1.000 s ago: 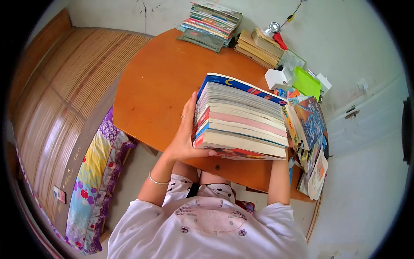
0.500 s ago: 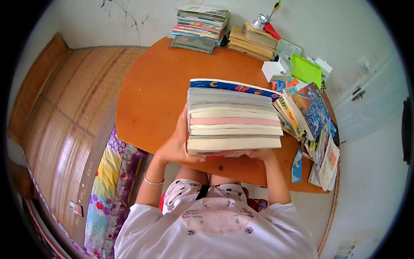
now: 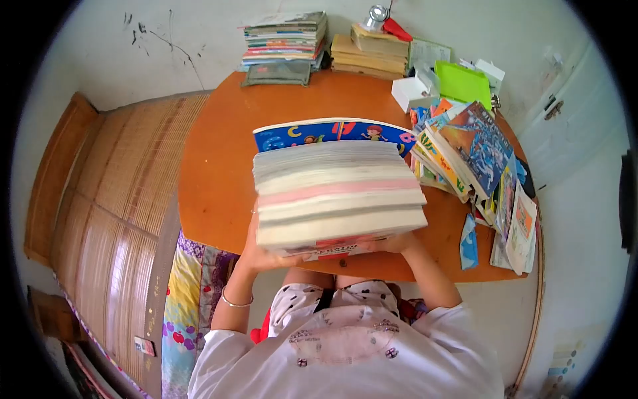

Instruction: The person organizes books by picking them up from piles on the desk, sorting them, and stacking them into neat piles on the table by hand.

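Observation:
A thick stack of books [image 3: 339, 193] is held up above the front of the wooden table, page edges facing up toward me. At its far side a larger blue book [image 3: 339, 133] with colourful letters and figures sticks out. My left hand [image 3: 266, 249] grips the stack's lower left side, fingers reaching underneath. Around the lower right corner, partly hidden by the books, my right hand [image 3: 395, 243] supports it from below. Part of a cover with red and white print shows along the near bottom edge.
On the table [image 3: 219, 159], a pile of books [image 3: 282, 40] stands at the back beside brown books [image 3: 369, 53]. A white box [image 3: 413, 92], a green tray [image 3: 463, 85] and a leaning heap of books [image 3: 475, 149] line the right. A mat-covered bed [image 3: 126, 193] lies left.
The stack has shifted left and tilted slightly, so more of the blue book's cover and the near bottom cover shows. Both hands still hold it. The camera view has also shifted.

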Motion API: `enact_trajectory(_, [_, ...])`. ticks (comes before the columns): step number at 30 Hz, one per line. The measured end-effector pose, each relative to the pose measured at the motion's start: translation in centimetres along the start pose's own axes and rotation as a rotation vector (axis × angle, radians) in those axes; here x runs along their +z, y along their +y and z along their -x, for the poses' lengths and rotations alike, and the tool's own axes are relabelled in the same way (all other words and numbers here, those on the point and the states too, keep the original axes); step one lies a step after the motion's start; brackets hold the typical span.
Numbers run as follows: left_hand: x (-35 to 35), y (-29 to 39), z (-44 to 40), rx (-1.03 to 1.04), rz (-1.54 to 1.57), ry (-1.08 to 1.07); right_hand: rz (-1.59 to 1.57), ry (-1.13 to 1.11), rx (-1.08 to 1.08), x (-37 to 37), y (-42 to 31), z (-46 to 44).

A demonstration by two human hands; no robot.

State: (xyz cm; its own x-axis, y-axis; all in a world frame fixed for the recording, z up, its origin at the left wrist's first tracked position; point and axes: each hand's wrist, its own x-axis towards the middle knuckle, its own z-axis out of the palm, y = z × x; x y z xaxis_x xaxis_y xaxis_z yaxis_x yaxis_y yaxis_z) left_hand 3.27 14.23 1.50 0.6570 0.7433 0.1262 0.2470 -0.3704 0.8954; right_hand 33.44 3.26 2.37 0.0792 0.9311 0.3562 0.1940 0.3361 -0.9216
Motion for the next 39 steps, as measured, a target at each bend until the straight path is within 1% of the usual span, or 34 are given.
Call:
enact_trajectory(2, [0.1, -1.7, 1.5, 0.000, -0.107, -0.040, 0.014, 0.014, -0.011, -0.1, -0.3, -0.1])
enact_trajectory(3, [-0.1, -0.7, 1.8, -0.129, 0.188, 0.063, 0.018, 0.003, -0.005, -0.2, -0.5, 0.0])
enact_trajectory(5, [-0.3, -1.8, 2.4, -0.258, 0.479, 0.153, 0.019, -0.020, 0.011, -0.5, -0.8, 0.2])
enact_trajectory(7, [-1.1, -7.8, 3.4, -0.227, 0.330, -0.287, 0.014, -0.042, 0.024, -0.6, -0.9, 0.5])
enact_trajectory(8, [-0.4, -9.2, 3.0, -0.223, 0.321, -0.296, 0.009, -0.050, 0.024, -0.5, -0.9, 0.5])
enact_trajectory(10, [1.1, -11.0, 2.6, -0.546, 1.016, 0.101, 0.009, -0.073, 0.022, -0.2, -0.4, 0.2])
enact_trajectory(11, [1.0, -11.6, 2.6, -0.440, 0.928, 0.080, 0.008, -0.084, 0.025, -0.1, 0.0, -0.2])
enact_trajectory(12, [0.2, -9.4, 2.4, -0.441, 0.920, 0.079, 0.010, -0.096, 0.025, 0.0, 0.3, -0.7])
enact_trajectory(13, [-0.8, -5.1, 1.9, -0.315, 0.548, -0.063, 0.000, -0.108, 0.033, 0.0, 0.4, -1.3])
enact_trajectory(15, [-1.8, 0.0, 0.0, -0.178, 0.327, -0.151, -0.114, -0.125, 0.053, -0.1, -0.6, -2.5])
enact_trajectory(16, [-3.4, 2.1, -1.9, -0.217, 0.315, -0.348, -0.205, -0.122, 0.065, 0.1, -1.6, -3.3])
enact_trajectory(17, [-2.3, 6.0, -3.3, 0.028, 0.418, -0.114, -0.296, -0.118, 0.078, 0.3, -2.5, -4.0])
enact_trajectory(18, [-2.4, 6.0, -4.4, 0.033, 0.450, -0.048, -0.298, -0.115, 0.083, 0.1, -2.3, -5.3])
enact_trajectory(19, [-3.4, 3.5, -5.8, -0.052, 0.338, -0.021, -0.268, -0.040, 0.067, 0.1, -2.3, -6.5])
enact_trajectory(20, [-3.9, 3.3, -7.3, -0.056, 0.354, -0.011, -0.238, 0.033, 0.053, 0.3, -2.3, -7.7])
enact_trajectory(22, [-4.7, 2.6, -10.4, -0.219, 0.426, -0.014, -0.295, 0.076, 0.380, -0.2, -3.0, -10.6])
enact_trajectory(23, [-4.8, 2.7, -11.8, -0.333, 0.552, -0.068, -0.350, 0.030, 0.405, -0.5, -1.8, -12.0])
enact_trajectory(24, [-4.5, 3.3, -13.0, -0.449, 0.679, -0.123, -0.394, -0.033, 0.514, -0.7, -1.1, -13.2])
enact_trajectory(25, [-4.0, 3.2, -14.2, -0.459, 0.601, -0.073, -0.462, -0.073, 0.597, -0.8, -0.4, -13.8])
enact_trajectory(26, [-4.2, 3.1, -15.0, -0.459, 0.603, -0.073, -0.528, -0.112, 0.674, -1.0, 0.2, -14.4])
enact_trajectory(28, [-4.9, 2.9, -16.7, -0.549, 0.701, -0.162, -0.503, -0.113, 0.687, -1.6, 0.7, -15.7])
enact_trajectory(30, [-5.3, 2.2, -17.4, -0.594, 0.670, -0.158, -0.392, -0.153, 0.813, -2.5, 0.9, -15.9])
enact_trajectory(32, [-5.1, 1.8, -18.2, -0.629, 0.642, -0.159, -0.351, -0.132, 0.828, -3.3, 2.8, -17.0])
enact_trajectory(34, [-4.5, 3.2, -18.8, -0.613, 0.598, -0.138, -0.509, -0.039, 0.666, -3.1, 2.5, -17.4])
enact_trajectory(35, [-4.4, 1.4, -20.3, -0.613, 0.600, -0.120, -0.575, 0.014, 0.653, -3.4, 2.3, -17.2])
enact_trajectory(36, [-4.3, 1.1, -21.3, -0.617, 0.601, -0.121, -0.576, 0.015, 0.657, -3.2, 2.0, -16.9])
enact_trajectory(38, [-4.0, 0.7, -23.8, -0.612, 0.626, -0.124, -0.446, 0.258, 0.490, -2.8, 1.6, -16.3])
enact_trajectory(39, [-3.9, 0.2, -25.0, -0.622, 0.621, -0.114, -0.066, 0.390, 0.354, -2.7, 1.5, -15.5])
